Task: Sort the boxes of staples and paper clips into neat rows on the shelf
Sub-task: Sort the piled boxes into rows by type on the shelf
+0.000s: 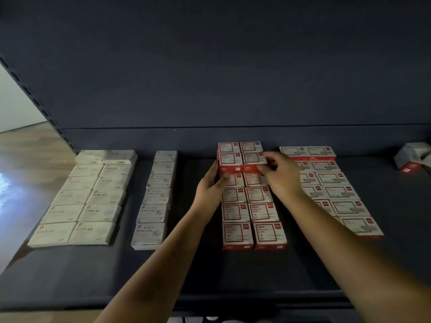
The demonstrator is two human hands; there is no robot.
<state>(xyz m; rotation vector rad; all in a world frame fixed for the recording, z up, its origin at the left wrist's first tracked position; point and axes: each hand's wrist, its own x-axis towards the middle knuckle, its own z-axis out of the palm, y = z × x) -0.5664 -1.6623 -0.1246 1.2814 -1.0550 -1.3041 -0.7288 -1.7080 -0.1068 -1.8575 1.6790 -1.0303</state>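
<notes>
From the head camera, a person's two bare forearms reach forward over a dark shelf (70,276) with a dark back panel (210,78) behind it.

The landmark is a block of red-and-white boxes (253,213), two columns wide, lying near the middle of the shelf. At the far end of this block a second layer of two red-and-white boxes (242,159) sits on top, with more stacked boxes behind them against the back panel.

The left hand (211,186) is at the left edge of that raised pair, fingers straight and pressed flat against its side, holding nothing. The right hand (279,173) is at the right edge of the same pair, its fingers curled over the top and its thumb against the red front face, gripping the box there.

Just right of the landmark block, partly hidden by the right forearm, lies a second block of wider red-and-white boxes (345,206), also two columns.

Left of the landmark block, set apart by a gap, runs a single column of grey boxes (154,206) printed "PAPER CLIPS". Further left is a two-column block of cream boxes (88,199) printed "STAPLES".

Far right of the landmark block, near the back panel, a few loose boxes (412,157) lie in an untidy heap at the picture's edge.
</notes>
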